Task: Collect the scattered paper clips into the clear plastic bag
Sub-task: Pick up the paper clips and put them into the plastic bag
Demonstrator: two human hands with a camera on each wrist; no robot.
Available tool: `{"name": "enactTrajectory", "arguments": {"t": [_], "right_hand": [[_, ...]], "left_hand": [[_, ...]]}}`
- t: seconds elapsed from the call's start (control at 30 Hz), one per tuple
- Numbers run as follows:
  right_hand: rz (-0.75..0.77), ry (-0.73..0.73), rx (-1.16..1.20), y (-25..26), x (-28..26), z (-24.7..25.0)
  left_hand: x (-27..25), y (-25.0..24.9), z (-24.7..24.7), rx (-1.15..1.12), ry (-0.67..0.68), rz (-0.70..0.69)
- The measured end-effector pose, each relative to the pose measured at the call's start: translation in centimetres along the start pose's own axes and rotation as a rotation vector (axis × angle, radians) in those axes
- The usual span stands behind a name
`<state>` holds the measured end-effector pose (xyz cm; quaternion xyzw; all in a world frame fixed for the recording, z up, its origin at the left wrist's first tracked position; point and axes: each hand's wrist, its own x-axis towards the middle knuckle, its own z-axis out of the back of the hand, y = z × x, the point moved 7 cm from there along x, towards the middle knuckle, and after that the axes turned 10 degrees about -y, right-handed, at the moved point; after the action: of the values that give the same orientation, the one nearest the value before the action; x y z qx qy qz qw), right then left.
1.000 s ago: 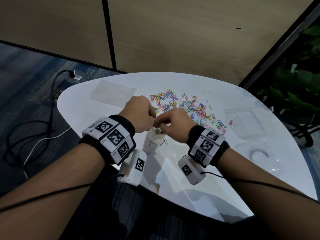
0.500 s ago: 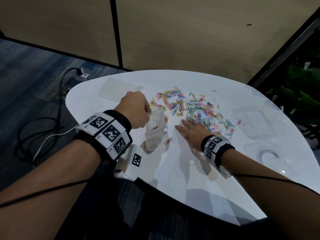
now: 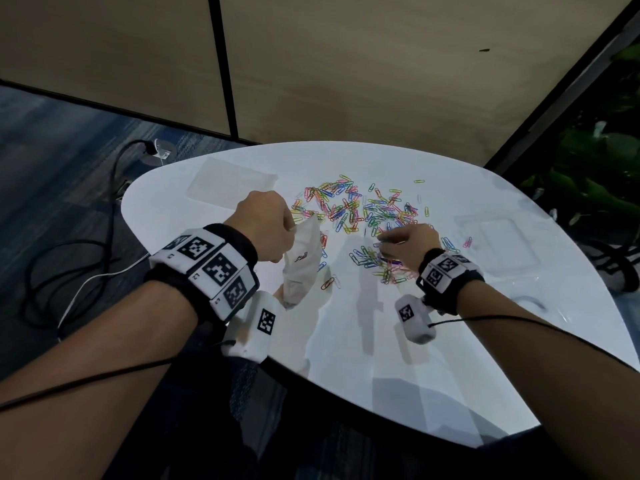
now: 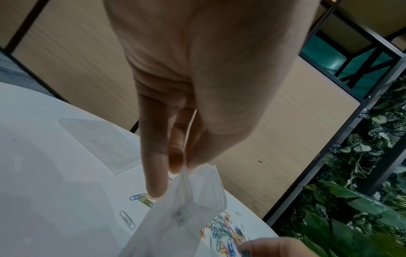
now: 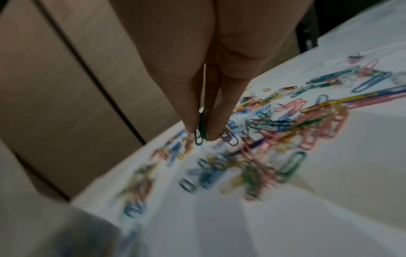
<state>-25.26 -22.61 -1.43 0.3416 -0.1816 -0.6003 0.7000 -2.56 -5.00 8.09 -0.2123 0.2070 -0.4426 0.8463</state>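
Many coloured paper clips (image 3: 360, 209) lie scattered over the far middle of the white table (image 3: 346, 341). My left hand (image 3: 265, 226) pinches the top edge of the clear plastic bag (image 3: 303, 261), which hangs down to the table with a few clips inside. In the left wrist view the bag (image 4: 186, 213) hangs from the thumb and fingers (image 4: 175, 156). My right hand (image 3: 405, 245) is over the near part of the pile. In the right wrist view its fingertips (image 5: 217, 127) pinch a few green and blue paper clips (image 5: 201, 135) just above the table.
A flat clear bag (image 3: 232, 180) lies at the table's far left. Clear plastic trays (image 3: 498, 244) sit at the right, with another clear item (image 3: 530, 301) near the right edge. Cables (image 3: 69, 258) run over the carpet on the left. Plants (image 3: 595, 174) stand at the right.
My right hand left the bag's mouth, pressed flat on the table by the pile, then gathered its fingers and now pinches a few clips. The left hand keeps holding the bag.
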Motion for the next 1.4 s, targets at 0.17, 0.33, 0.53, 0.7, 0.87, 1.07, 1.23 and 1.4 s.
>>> {"name": "enactTrajectory", "arguments": {"t": [0.17,0.33,0.53,0.7,0.87,1.07,1.23,1.4], "right_hand": [[-0.171,0.169,0.762,5.1,-3.2,0.4],[-0.218,0.419,0.933,9.7,-7.7,-2.8],[0.179,0.195,0.307,11.1,-9.0,-4.0],[0.425,0.104,0.038,12.9,-9.8,-4.8],[0.514,0.172,-0.094,13.8,-10.2,-5.6],[0.272,0.205,0.436,13.4,-8.4,-4.1],[0.526,0.296,-0.296,9.2,-7.5,-7.5],[0.883,0.544,-0.850,2.9,-11.6,-12.7]], "left_hand": [[-0.1,-1.2,-1.0,-0.033,0.022,-0.015],[-0.2,-2.0,-1.7,-0.096,0.043,-0.010],[-0.2,-1.6,-1.3,-0.123,0.012,-0.013],[-0.1,-1.1,-0.7,-0.159,0.006,-0.015],[-0.2,-0.5,-0.4,-0.143,0.007,-0.019],[0.1,1.4,1.0,-0.144,-0.048,0.031],[0.2,2.9,2.1,-0.121,-0.092,0.082],[0.0,2.8,2.8,-0.080,-0.093,0.068]]}}
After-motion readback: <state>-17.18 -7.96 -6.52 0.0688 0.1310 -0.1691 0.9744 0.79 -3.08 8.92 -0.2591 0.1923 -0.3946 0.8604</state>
